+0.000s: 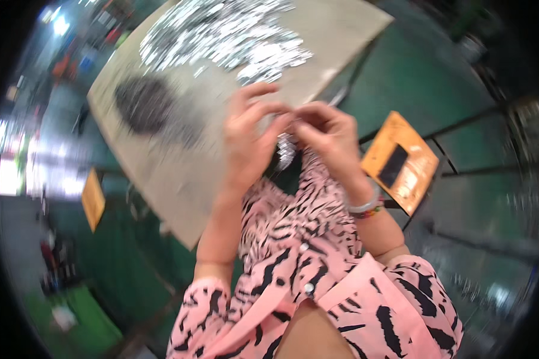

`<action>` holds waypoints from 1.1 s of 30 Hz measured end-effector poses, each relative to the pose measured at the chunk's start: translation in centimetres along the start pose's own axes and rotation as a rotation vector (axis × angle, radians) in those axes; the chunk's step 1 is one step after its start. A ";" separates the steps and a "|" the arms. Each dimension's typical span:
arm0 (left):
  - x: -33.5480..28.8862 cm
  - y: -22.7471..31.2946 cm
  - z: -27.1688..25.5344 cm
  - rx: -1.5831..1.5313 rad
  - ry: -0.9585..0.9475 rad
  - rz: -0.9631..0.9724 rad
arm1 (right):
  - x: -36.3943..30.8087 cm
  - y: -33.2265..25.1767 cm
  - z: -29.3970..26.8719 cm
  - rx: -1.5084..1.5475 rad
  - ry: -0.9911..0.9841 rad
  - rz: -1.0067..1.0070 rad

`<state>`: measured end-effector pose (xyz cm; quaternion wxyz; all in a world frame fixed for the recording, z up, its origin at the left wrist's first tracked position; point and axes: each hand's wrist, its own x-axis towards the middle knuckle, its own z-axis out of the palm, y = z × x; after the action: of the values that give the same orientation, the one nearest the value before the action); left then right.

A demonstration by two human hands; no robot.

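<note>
Above the lap, beside the near edge: a left hand and a right hand meet at the fingertips, next to a pale beige, flat-topped worktop.
Left grip: thumb and forefinger curve toward the other hand, the remaining fingers spread; blur and overlap mean I cannot tell whether they pinch anything.
Right grip: fingers curled with the thumb drawn in against them; what it pinches, if anything, I cannot tell.
Loose heaps: handling looks to be midway; many pieces remain unattached in a broad pile of shiny silver, flat metallic-looking pieces and a dark grey, rounded heap of fine pieces. Neither shows which part is finished, so the amount left is unclear.
Cluster by the fingers: a small, glossy silver, narrow cluster sits just below the joined fingertips, over the gap between the legs. It looks bright, crinkled and longer than wide; its separate parts are too blurred to count.
</note>
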<state>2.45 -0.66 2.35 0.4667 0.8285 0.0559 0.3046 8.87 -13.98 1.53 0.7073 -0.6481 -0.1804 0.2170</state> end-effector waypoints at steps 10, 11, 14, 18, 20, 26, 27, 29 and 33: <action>9.8 14.0 1.0 -0.581 -0.221 0.342 | -2.5 -15.1 -6.5 0.179 0.007 -0.620; 8.2 13.2 3.1 -0.700 -0.228 0.396 | -5.3 -14.6 -8.0 0.050 0.100 -0.723; 7.5 13.4 4.5 -0.904 -0.174 0.221 | -9.5 -18.7 -10.5 0.029 0.267 -0.905; 6.7 8.0 7.7 -0.762 -0.520 -0.021 | -14.3 -22.1 -14.8 -0.166 0.581 -1.094; 5.7 4.5 9.4 -0.574 -0.731 -0.145 | -16.8 -23.7 -17.3 -0.276 0.625 -1.128; 3.3 -9.8 11.2 -0.253 -1.161 -0.469 | -23.2 -26.0 -22.8 -0.354 1.018 -1.251; 3.1 -11.3 11.3 -0.224 -1.147 -0.540 | -24.6 -26.7 -23.8 -0.370 1.008 -1.267; 2.9 -15.6 11.3 -0.132 -1.105 -0.604 | -27.2 -28.0 -26.1 -0.392 1.142 -1.290; 2.0 -17.0 10.7 0.002 -1.104 -0.549 | -33.2 -30.1 -29.7 -0.443 1.507 -1.257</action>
<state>13.27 1.62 -14.52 0.4872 0.8198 0.0177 -0.3004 -0.89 -58.77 29.59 0.4869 -0.5204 -0.0316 -0.7008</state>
